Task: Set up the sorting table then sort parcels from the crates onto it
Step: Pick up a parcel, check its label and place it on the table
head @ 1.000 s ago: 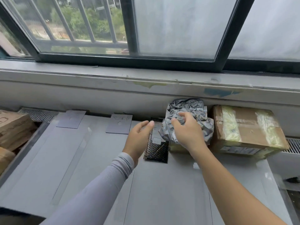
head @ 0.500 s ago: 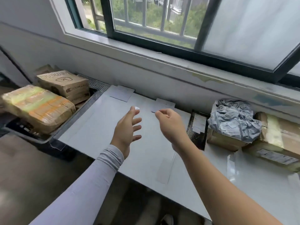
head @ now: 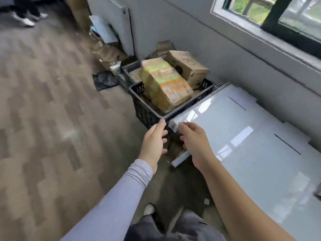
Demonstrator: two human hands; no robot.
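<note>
Two hands reach forward over the near corner of the tabletop (head: 257, 153), both holding nothing. Nearest the camera, dark trousers (head: 175, 228) and the toe of a shoe (head: 149, 209) show above the patterned floor (head: 52, 105). A pale lilac sleeve (head: 111, 202) covers the left arm to the wrist, while the right forearm is bare. The left hand (head: 153, 141) is held thumb up with its fingers (head: 160, 124) loosely apart and extended. The right hand (head: 195, 141) hovers just beside it, over the tabletop's corner, with its fingers (head: 185, 126) loosely curled and relaxed. Between the two hands a small pale tab (head: 173, 126) sticks up at the table corner; whether either hand touches it I cannot tell. The glossy grey tabletop carries two thin dark lines across it. Just beyond its far left corner stands a black plastic crate (head: 145, 112) on the floor, holding a parcel (head: 165, 84) wrapped in yellow and orange tape, which leans above the rim. Behind that lies a brown cardboard box (head: 187, 64) in a second crate, near the grey wall under the window (head: 278, 16).
</note>
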